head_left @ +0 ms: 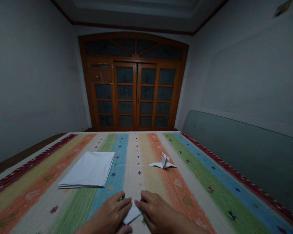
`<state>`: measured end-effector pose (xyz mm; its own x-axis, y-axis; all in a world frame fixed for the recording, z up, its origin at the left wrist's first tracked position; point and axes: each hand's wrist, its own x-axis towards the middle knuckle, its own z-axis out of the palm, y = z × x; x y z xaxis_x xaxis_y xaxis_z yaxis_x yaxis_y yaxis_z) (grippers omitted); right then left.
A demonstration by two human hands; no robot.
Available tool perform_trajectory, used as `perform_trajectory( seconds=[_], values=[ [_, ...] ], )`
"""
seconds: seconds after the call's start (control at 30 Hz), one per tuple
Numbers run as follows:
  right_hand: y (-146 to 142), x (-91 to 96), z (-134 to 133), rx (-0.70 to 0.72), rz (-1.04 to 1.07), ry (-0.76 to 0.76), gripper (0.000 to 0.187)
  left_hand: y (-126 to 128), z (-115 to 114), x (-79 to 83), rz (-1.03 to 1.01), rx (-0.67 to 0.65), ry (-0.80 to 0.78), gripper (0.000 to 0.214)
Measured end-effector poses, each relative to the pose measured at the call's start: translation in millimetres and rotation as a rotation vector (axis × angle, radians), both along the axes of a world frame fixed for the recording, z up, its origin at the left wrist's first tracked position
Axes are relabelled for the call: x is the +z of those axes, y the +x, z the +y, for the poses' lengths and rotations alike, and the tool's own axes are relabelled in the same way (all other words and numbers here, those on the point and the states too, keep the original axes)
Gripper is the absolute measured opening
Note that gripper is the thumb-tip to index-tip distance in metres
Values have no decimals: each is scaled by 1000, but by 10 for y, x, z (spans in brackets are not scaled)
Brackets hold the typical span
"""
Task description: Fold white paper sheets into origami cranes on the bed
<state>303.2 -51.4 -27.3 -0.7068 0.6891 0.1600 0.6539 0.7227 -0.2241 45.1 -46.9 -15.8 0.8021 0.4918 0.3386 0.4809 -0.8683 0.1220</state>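
- Hands: L hand (109, 213) & R hand (156, 214) were at bottom centre of frame, close together, narrow, both holding a folded white paper (132, 214) btwn them w/ fingers curled over it.
- Paper location: low centre of frame, above a striped woven rug (136, 146), w/ one pointed end angled toward lower left.
- Done so far: one white paper crane (163, 163) stood right of centre, wings out & neck raised; looked complete.
- Left to do: a flat white stack (86, 169) lay left of centre, not in either hand & apparently unworked; paper or thin cloth, can't tell.
- Hidden: fingers covered most of the held paper, so its full shape & no. of folds were hard to make out.
- Cut off: forearms ran out of frame at bottom edge.
- Unclear: no. of sheets in stack; dim light softened the creases.
- Background: glazed wooden doors (134, 94) at top centre; grey-green panel (236, 156) at right.
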Motion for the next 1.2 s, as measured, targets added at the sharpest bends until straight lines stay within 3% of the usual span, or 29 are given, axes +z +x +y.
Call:
perform_trajectory(
  seconds=[0.2, 0.33, 0.47, 0.63, 0.9, 1.2],
  values=[
    [44, -42, 1, 11, 55, -43, 50, -11, 13, -85, -33, 36, 35, 55],
    [25, -28, 6, -4, 28, -19, 36, 24, -4, -54, -55, 40, 50, 39],
    [8, -22, 18, -11, 20, 23, 25, 68, -15, -10, -50, 43, -49, 22],
    [22, -55, 54, -1, 90, 25, 23, 53, 42, -60, -210, 29, -202, 25],
    [40, -92, 134, -58, 280, -139, 22, 49, 131, -124, -314, 166, -397, 18],
    [35, -20, 245, -246, 478, -316, 16, 58, 141, -124, -284, 176, -432, 17]
  ],
)
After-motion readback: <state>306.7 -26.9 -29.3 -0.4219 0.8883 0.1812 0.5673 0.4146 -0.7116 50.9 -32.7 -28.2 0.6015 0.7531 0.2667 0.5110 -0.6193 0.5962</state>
